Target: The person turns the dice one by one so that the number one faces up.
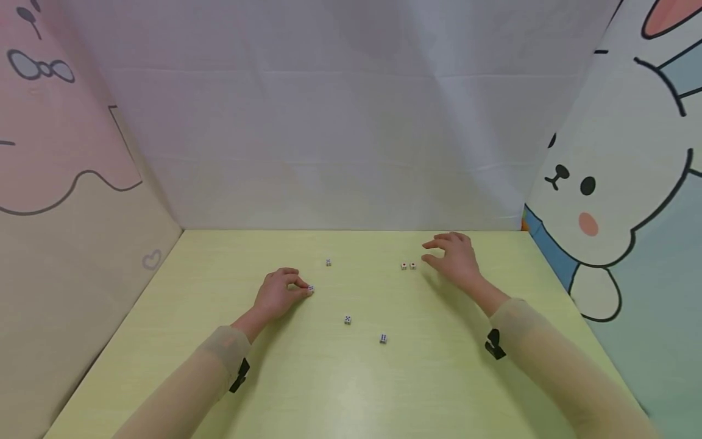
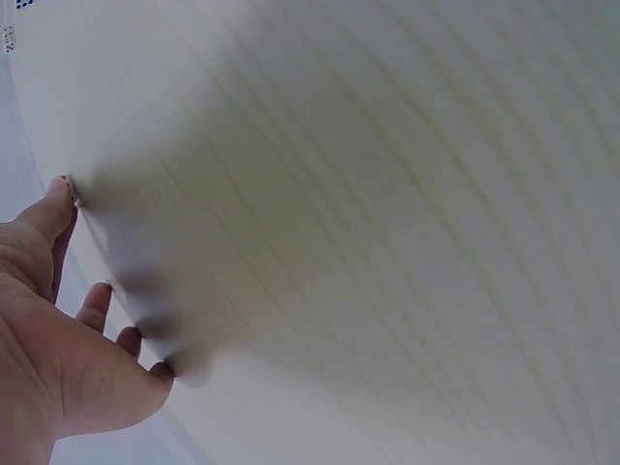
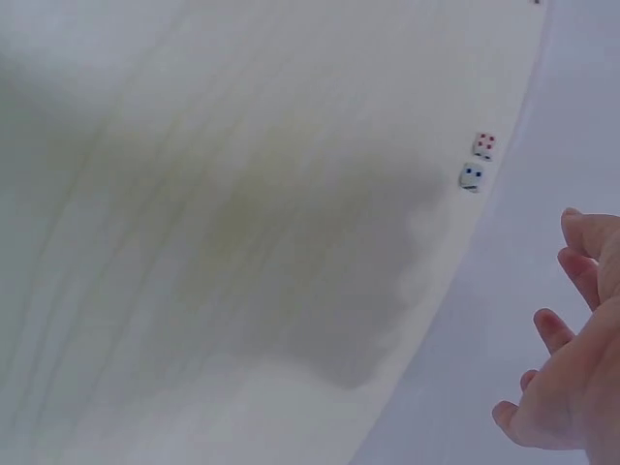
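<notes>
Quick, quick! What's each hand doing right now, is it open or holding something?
Left hand: closed, pinching a small die.
Right hand: open, holding nothing.

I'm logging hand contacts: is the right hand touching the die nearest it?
Apart. The right wrist view shows a clear gap between the right hand and the nearest die.

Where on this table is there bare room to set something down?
Bare: the near middle of the table, between left sleeve and right sleeve; also its far left corner, beyond the left hand. Crowded: beside the right hand, where two dice sit together.
</notes>
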Action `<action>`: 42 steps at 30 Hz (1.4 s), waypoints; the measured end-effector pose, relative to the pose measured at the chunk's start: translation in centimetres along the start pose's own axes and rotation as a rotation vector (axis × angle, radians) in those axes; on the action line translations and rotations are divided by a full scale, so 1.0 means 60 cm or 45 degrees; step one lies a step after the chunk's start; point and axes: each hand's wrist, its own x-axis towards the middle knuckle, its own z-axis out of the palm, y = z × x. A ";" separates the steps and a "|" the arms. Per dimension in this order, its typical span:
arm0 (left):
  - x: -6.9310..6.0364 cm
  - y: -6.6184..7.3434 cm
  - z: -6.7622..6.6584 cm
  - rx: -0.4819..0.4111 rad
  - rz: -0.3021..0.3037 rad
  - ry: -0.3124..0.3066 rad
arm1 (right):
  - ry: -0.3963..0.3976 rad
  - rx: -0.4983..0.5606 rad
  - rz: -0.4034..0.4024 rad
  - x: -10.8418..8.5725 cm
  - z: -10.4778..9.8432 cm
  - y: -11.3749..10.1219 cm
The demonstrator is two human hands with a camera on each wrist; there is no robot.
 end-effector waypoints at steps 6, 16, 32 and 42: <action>0.001 -0.001 0.002 0.007 0.002 -0.007 | 0.055 -0.016 -0.105 -0.019 -0.023 -0.017; 0.001 -0.005 0.005 0.011 -0.006 -0.011 | 0.160 0.028 -0.230 -0.043 -0.051 -0.052; 0.006 -0.007 0.006 0.018 0.013 -0.002 | 0.208 0.026 -0.523 -0.093 -0.042 -0.105; 0.006 -0.008 0.005 0.010 0.001 -0.012 | 0.093 -0.013 -0.527 -0.138 -0.011 -0.123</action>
